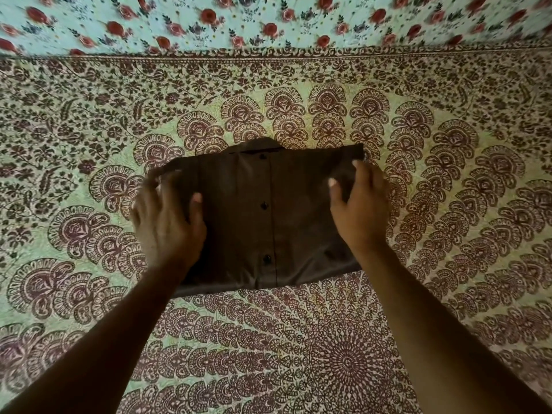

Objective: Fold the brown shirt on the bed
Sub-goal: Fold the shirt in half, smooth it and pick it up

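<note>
The brown shirt (268,216) lies on the bed (448,234) between the hands, already a compact buttoned rectangle; left hand (167,216) and right hand (358,204) grip its side edges; probably only final squaring remains.

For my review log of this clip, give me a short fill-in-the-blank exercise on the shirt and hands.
1. The brown shirt lies on a patterned ____.
2. Both hands, left hand and right hand, hold the shirt's ____.
3. The shirt's visible side shows a vertical row of dark ____.
4. The collar points ____ from the person.

Missing words: bedsheet; sides; buttons; away
</note>
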Demonstrator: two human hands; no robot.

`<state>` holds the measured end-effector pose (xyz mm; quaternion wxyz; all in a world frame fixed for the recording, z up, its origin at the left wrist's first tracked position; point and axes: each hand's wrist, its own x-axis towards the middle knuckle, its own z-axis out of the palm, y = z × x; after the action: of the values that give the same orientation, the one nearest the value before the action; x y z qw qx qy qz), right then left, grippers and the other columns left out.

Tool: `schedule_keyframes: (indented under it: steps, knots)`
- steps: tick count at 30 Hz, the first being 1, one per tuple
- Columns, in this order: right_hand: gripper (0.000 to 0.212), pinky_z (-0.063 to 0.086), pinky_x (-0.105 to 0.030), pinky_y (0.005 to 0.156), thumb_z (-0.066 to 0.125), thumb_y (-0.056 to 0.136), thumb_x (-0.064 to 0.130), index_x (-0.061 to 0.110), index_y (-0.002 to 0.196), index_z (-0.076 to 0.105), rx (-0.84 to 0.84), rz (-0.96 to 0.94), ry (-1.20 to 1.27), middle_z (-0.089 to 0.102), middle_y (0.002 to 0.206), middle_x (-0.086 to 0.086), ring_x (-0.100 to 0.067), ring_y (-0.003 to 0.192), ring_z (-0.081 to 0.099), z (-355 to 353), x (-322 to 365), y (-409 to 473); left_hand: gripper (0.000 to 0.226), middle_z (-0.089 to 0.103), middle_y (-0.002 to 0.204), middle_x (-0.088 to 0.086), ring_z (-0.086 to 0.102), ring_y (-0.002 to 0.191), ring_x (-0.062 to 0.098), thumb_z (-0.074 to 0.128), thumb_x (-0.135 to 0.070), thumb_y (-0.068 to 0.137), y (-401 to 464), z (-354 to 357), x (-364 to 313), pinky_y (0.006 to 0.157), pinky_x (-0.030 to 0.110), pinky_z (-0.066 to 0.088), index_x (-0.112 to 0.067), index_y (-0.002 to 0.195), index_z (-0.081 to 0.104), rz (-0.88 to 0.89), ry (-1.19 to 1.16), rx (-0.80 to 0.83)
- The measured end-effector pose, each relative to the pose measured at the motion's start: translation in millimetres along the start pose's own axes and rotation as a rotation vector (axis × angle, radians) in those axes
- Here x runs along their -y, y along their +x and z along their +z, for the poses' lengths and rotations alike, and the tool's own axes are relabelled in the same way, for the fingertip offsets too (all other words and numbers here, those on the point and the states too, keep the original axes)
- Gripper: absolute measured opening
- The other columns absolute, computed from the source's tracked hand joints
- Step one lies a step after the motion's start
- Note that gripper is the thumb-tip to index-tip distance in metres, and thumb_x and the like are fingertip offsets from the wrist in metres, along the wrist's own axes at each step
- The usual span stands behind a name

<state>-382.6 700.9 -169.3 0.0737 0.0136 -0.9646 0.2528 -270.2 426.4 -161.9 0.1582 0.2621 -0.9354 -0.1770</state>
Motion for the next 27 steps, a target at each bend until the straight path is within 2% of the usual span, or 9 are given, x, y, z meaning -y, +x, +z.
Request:
schedule_keyframes:
  steps: [2,3,7,9,11,15,18,22,27]
  knots:
    - [0.076,0.036,-0.059,0.111,0.052,0.099,0.057,0.017,0.159,0.028,0.154,-0.069,-0.022,0.026,0.165,-0.019,-0.04,0.152,0.024,17,1,7,0.068,0.018,0.169,0.007,0.022,0.153,0.033,0.044,-0.061,0.097,-6,10,5,0.118,0.058,0.024,-0.033,0.157,0.029,0.173,0.094,0.168]
    - [0.081,0.031,-0.061,0.114,0.046,0.099,0.064,0.02,0.162,0.02,0.204,-0.092,-0.071,0.018,0.168,-0.016,-0.038,0.155,0.017,26,-3,11,0.072,0.01,0.172,0.002,0.014,0.157,0.031,0.04,-0.067,0.095,-7,17,11,0.12,0.058,0.02,-0.038,0.159,0.022,0.19,0.123,0.228]
    - [0.086,0.023,-0.058,0.121,0.02,0.095,0.076,0.024,0.163,0.014,0.198,-0.032,-0.191,0.017,0.17,-0.014,-0.035,0.157,0.013,44,-23,22,0.084,0.01,0.172,0.005,0.013,0.157,0.031,0.025,-0.082,0.09,-12,41,36,0.124,0.059,0.016,-0.04,0.161,0.008,-0.039,0.136,0.272]
    - [0.09,0.016,-0.055,0.124,0.013,0.092,0.078,0.023,0.163,0.014,0.215,0.009,-0.212,0.017,0.17,-0.013,-0.033,0.158,0.011,49,-29,22,0.086,0.011,0.171,0.007,0.012,0.157,0.032,0.024,-0.083,0.09,-11,46,41,0.125,0.057,0.013,-0.039,0.162,0.005,-0.083,0.147,0.269]
    - [0.091,0.015,-0.056,0.125,0.012,0.092,0.078,0.021,0.164,0.013,0.22,0.016,-0.206,0.014,0.17,-0.014,-0.033,0.158,0.008,47,-27,22,0.085,0.01,0.172,0.007,0.011,0.157,0.032,0.024,-0.081,0.092,-10,46,38,0.125,0.056,0.012,-0.038,0.162,0.004,-0.079,0.145,0.27]
    - [0.085,0.018,-0.06,0.122,0.027,0.099,0.072,0.017,0.163,0.015,0.059,-0.04,-0.232,0.008,0.171,-0.014,-0.036,0.158,0.006,30,-12,7,0.077,-0.001,0.173,-0.001,0.003,0.159,0.027,0.018,-0.07,0.098,-17,41,36,0.125,0.058,0.006,-0.031,0.163,0.004,-0.099,0.161,0.244]
    - [0.082,0.019,-0.06,0.122,0.027,0.097,0.077,0.029,0.163,0.015,0.153,-0.207,-0.334,0.005,0.172,-0.011,-0.033,0.158,0.004,30,-19,-11,0.072,-0.001,0.173,-0.003,-0.001,0.159,0.024,0.014,-0.065,0.101,-21,45,41,0.124,0.06,0.003,-0.03,0.163,0.002,-0.17,0.179,0.245]
    - [0.08,0.019,-0.065,0.121,0.023,0.093,0.084,0.045,0.161,0.007,0.273,-0.136,-0.328,0.005,0.172,-0.007,-0.037,0.157,0.006,35,-35,-4,0.071,-0.003,0.173,0.0,-0.002,0.159,0.026,0.016,-0.062,0.104,-18,47,43,0.124,0.062,0.003,-0.028,0.163,-0.003,-0.169,0.192,0.278]
    - [0.085,0.016,-0.068,0.12,0.02,0.093,0.083,0.036,0.163,0.003,0.238,-0.034,-0.324,-0.001,0.171,-0.014,-0.038,0.158,-0.002,17,-37,-7,0.071,-0.01,0.172,-0.001,-0.009,0.159,0.025,0.022,-0.055,0.105,-17,36,32,0.124,0.062,0.002,-0.021,0.163,-0.003,-0.193,0.175,0.304]
